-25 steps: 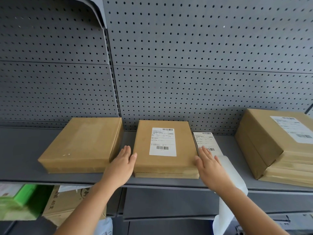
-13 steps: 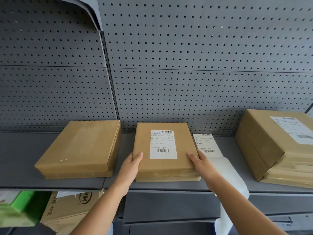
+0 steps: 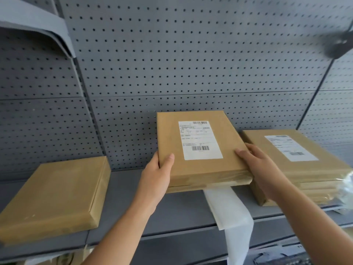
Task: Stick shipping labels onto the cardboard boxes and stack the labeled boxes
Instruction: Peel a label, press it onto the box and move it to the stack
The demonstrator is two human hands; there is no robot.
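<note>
Lifted off the shelf (image 3: 183, 211) since a moment ago, the labelled box (image 3: 198, 150) sits between my hands, left hand (image 3: 155, 176) and right hand (image 3: 261, 169) gripping its sides, beside the stack (image 3: 305, 173).

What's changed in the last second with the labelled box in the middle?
Both hands, left hand and right hand, closed on the sides of the labelled box and lifted it off the shelf, carrying it right toward the labelled stack. The unlabelled box and the backing strip stayed put.
</note>
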